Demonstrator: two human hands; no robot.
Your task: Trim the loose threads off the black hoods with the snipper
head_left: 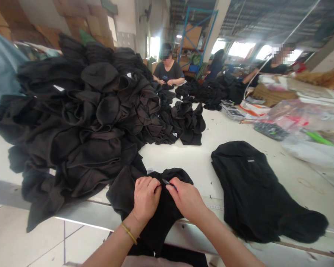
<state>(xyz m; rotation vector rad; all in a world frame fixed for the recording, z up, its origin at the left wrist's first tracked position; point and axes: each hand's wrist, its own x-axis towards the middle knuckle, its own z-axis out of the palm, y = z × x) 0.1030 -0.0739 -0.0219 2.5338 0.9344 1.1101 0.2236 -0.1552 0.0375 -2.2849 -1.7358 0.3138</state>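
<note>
Your left hand (147,196) pinched the black garment (165,207), which hung over the front edge of the tabletop (211,129); your right hand (187,197) gripped small snips (166,181) close by. If the garment slipped, the snips could poke a hole.

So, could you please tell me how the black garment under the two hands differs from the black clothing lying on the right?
The black garment is bunched and creased, while the black clothing lies flatter and smoother. The garment hangs over the front edge of the table; the clothing rests mostly on top. The left hand grips the garment, but no hand touches the clothing. Both are black cloth.
</note>
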